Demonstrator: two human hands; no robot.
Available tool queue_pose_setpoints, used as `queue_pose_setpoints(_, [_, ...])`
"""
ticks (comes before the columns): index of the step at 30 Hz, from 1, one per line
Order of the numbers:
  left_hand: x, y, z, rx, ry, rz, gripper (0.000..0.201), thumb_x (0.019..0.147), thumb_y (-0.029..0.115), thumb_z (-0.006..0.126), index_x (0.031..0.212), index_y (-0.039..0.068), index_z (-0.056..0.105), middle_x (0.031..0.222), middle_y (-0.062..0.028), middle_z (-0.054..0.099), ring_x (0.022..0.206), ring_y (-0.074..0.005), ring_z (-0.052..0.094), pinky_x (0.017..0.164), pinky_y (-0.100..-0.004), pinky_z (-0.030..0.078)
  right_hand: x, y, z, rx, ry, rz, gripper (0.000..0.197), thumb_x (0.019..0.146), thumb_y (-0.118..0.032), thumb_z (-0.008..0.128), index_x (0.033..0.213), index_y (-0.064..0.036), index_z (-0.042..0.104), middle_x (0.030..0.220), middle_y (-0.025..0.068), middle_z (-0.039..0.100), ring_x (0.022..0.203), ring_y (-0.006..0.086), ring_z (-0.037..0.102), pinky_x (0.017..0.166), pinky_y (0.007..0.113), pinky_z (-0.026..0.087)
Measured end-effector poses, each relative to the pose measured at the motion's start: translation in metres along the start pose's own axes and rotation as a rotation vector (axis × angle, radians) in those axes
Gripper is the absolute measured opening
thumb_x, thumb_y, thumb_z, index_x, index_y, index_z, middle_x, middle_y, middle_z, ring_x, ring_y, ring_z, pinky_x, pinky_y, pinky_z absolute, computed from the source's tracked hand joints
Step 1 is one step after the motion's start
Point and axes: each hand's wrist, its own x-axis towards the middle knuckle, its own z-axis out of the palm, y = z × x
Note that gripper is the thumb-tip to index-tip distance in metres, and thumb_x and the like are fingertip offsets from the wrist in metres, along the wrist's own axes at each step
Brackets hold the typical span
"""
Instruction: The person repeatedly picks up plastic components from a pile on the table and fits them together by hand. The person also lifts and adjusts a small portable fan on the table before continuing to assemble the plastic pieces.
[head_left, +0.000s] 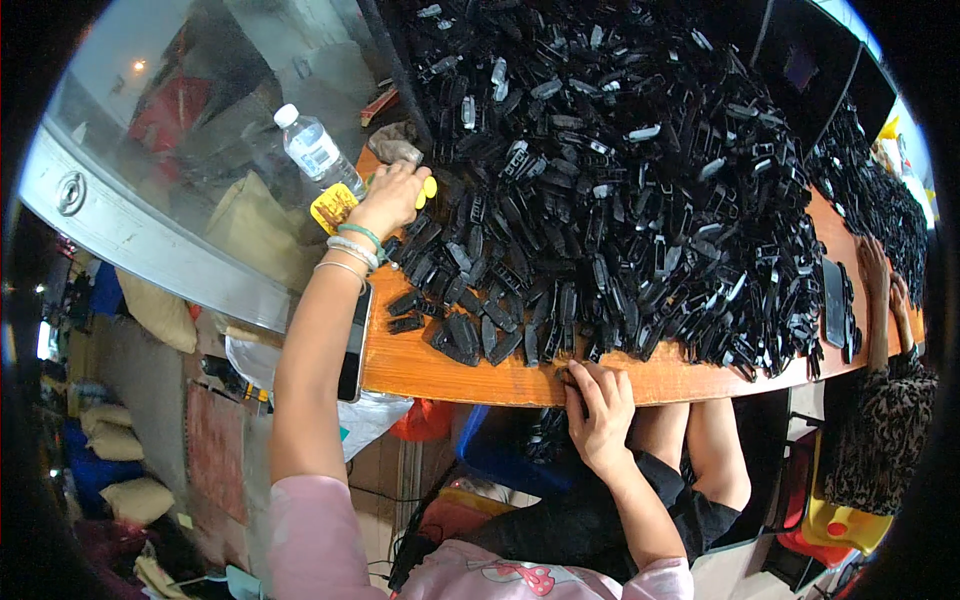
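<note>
My left hand (392,198), with bracelets at its wrist, reaches to the table's left end, fingers curled downward. Yellow rounded pieces (428,188) show at its right side; what the fingers hold, if anything, is hidden. A crumpled grey cloth (395,143) lies just beyond the fingertips. Below the wrist are several loose black plastic parts (458,340), beside a large heap of similar black parts (600,200). At the table's front edge my right hand (602,408) is closed, thumb and fingers together around a small dark piece (566,375), mostly covered.
A clear bottle with a white cap (315,150) and a stained yellow piece (335,207) stand left of my left hand. A dark phone-like slab (355,345) lies at the table's left edge. At the far right another person's hands (875,275) rest by the wooden table (450,378).
</note>
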Motion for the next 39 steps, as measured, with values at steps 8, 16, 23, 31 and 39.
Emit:
queue_pose_setpoints(8, [-0.021,-0.003,-0.041,0.23,0.498,0.339,0.069,0.059,0.004,0.07,0.124,0.005,0.047,0.104,-0.0122,0.053,0.11,-0.0275,0.048,0.109,-0.0478,0.023,0.0,0.001,-0.003,-0.019,-0.02,0.005,0.042,0.069,0.002,0.067,0.11,-0.0013,0.058,0.098,0.0126,0.059,0.087,0.0302,0.055,0.079,0.038,0.044])
queue_pose_setpoints(16, [-0.101,-0.02,-0.047,0.304,0.379,0.457,0.038,0.071,0.012,0.058,0.109,0.006,0.056,0.097,-0.0139,0.055,0.103,-0.0302,0.051,0.104,-0.0476,0.03,-0.003,0.006,-0.001,-0.057,-0.012,-0.054,0.043,0.071,-0.002,0.067,0.113,-0.0016,0.056,0.101,0.0113,0.058,0.089,0.028,0.055,0.077,0.037,0.043])
queue_pose_setpoints(23, [-0.132,-0.026,-0.023,0.599,0.362,0.325,0.034,0.079,0.017,0.051,0.11,0.005,0.057,0.1,-0.0117,0.055,0.108,-0.0273,0.049,0.1,-0.0433,0.03,-0.003,0.007,0.002,-0.061,0.033,-0.104,0.042,0.071,-0.002,0.067,0.112,-0.0016,0.056,0.1,0.0111,0.058,0.089,0.0279,0.055,0.076,0.037,0.043])
queue_pose_setpoints(31, [-0.111,-0.024,-0.026,0.621,0.404,0.292,0.039,0.082,0.019,0.049,0.118,0.005,0.056,0.108,-0.0116,0.054,0.113,-0.0274,0.047,0.104,-0.0456,0.026,-0.007,0.006,0.003,-0.106,0.033,-0.091,0.041,0.072,-0.003,0.066,0.113,-0.0024,0.057,0.099,0.0111,0.058,0.086,0.0277,0.054,0.075,0.037,0.042])
queue_pose_setpoints(39, [-0.071,-0.023,-0.052,0.645,0.001,0.5,0.04,0.083,0.016,0.049,0.122,0.011,0.055,0.109,-0.0097,0.052,0.117,-0.0276,0.044,0.112,-0.0512,0.017,-0.006,0.008,0.006,-0.119,0.041,-0.089,0.041,0.074,-0.005,0.065,0.114,-0.0027,0.057,0.102,0.0111,0.058,0.088,0.0272,0.054,0.076,0.037,0.042])
